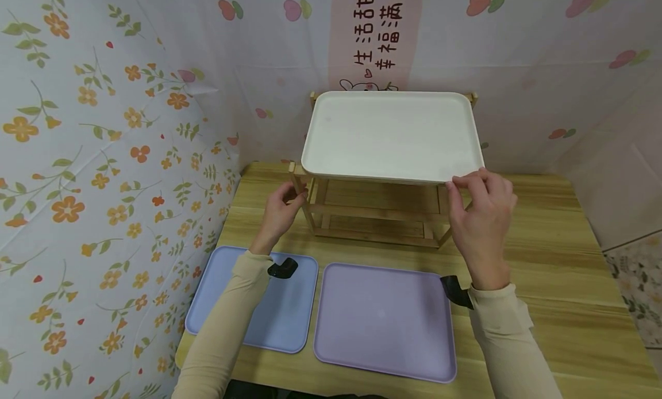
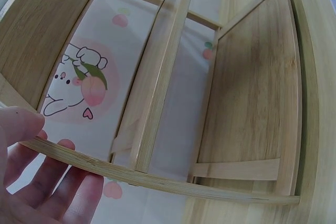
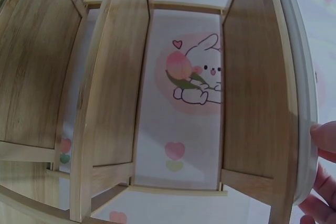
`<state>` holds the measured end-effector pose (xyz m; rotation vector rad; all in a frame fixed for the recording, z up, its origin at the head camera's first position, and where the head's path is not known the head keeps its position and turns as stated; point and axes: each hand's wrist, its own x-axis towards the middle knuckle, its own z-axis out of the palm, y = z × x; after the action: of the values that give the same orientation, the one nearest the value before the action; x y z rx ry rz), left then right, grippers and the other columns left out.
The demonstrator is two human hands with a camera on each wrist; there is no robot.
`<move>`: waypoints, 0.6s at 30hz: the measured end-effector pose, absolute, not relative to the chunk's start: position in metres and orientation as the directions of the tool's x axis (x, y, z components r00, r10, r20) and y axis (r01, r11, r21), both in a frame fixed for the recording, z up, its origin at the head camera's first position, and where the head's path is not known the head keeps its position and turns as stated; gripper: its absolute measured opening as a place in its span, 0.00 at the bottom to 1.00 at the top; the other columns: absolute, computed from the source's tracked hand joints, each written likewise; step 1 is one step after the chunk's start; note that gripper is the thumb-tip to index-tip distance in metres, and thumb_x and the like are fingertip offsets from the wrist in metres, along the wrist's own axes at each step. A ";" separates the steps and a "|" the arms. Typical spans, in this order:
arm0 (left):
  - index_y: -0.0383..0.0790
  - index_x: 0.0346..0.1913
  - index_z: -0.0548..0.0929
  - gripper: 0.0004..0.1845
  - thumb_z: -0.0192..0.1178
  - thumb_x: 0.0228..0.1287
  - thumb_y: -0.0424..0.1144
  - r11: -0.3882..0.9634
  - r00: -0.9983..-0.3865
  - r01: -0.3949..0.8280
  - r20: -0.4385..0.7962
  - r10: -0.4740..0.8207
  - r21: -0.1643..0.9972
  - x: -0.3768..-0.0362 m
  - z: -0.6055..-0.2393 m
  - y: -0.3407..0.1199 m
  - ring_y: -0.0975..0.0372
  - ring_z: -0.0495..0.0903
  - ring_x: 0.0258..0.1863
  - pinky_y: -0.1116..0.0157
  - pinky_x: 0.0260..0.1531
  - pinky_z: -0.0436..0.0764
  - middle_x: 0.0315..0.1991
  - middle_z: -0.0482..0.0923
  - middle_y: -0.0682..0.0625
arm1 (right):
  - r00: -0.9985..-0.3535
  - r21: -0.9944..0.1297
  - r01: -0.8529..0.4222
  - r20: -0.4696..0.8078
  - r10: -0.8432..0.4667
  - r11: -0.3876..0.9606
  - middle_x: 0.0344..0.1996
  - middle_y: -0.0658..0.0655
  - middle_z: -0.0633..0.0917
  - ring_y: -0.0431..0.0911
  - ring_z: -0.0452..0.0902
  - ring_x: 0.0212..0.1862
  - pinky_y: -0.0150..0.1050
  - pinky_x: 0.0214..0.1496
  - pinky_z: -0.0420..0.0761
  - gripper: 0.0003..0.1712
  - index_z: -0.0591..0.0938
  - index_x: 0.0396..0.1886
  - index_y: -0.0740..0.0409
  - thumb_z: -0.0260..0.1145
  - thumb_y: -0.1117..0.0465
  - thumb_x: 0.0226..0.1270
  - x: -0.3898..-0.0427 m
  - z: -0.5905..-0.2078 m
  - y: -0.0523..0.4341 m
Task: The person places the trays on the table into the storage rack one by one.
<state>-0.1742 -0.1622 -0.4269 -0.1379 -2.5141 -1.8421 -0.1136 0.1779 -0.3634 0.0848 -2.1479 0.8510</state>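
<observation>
A white tray (image 1: 390,135), rectangular with rounded corners and a shallow raised rim, lies flat on the top of a small bamboo rack (image 1: 372,212) that stands near the back of the wooden worktop (image 1: 558,255), close to the curtain wall. The tray is bare inside and wider than the rack's frame, so its edges overhang the posts. The right hand (image 1: 481,206) is at the tray's near right corner, thumb and fingertips pinching the rim there; the right wrist view shows those fingertips (image 3: 324,136) touching the pale edge of the tray (image 3: 304,93) beside a bamboo upright. The left hand (image 1: 281,206) is at the rack's near left post, below the tray's left corner, with its fingers curled round the bamboo; in the left wrist view the fingers (image 2: 31,166) wrap a thin bamboo bar (image 2: 157,177) from below. So the tray sits between the two hands and slightly above them, the right hand touching it and the left one holding only the rack. Nearer the person, a blue tray (image 1: 289,318) and a lilac tray (image 1: 385,324) lie side by side on the worktop, under the forearms.
</observation>
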 end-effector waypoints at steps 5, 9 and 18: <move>0.30 0.56 0.78 0.16 0.58 0.68 0.35 0.311 -0.995 0.098 0.087 0.051 0.945 -0.174 -0.427 -0.161 0.51 0.80 0.52 0.63 0.49 0.80 0.53 0.81 0.36 | -0.678 -0.550 -0.311 0.700 0.224 0.775 0.38 0.68 0.79 0.63 0.71 0.54 0.57 0.47 0.59 0.07 0.83 0.33 0.67 0.67 0.65 0.63 -0.115 -0.362 0.177; 0.32 0.55 0.79 0.15 0.57 0.68 0.34 0.309 -0.994 0.107 0.097 0.049 0.945 -0.174 -0.427 -0.160 0.51 0.80 0.52 0.60 0.50 0.81 0.53 0.81 0.37 | -0.683 -0.553 -0.305 0.695 0.227 0.775 0.39 0.68 0.79 0.63 0.71 0.55 0.57 0.48 0.59 0.07 0.83 0.34 0.66 0.67 0.65 0.63 -0.116 -0.362 0.177; 0.32 0.54 0.80 0.14 0.57 0.68 0.33 0.295 -0.993 0.114 0.103 0.051 0.949 -0.174 -0.428 -0.160 0.50 0.80 0.52 0.58 0.50 0.80 0.55 0.79 0.34 | -0.683 -0.553 -0.303 0.694 0.228 0.776 0.38 0.67 0.80 0.63 0.71 0.55 0.57 0.49 0.60 0.07 0.83 0.34 0.67 0.67 0.65 0.63 -0.119 -0.363 0.178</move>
<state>-0.1739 -0.1599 -0.4278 -0.1581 -2.4849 -1.8277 -0.1192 0.1781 -0.3634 0.0559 -2.1638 0.8457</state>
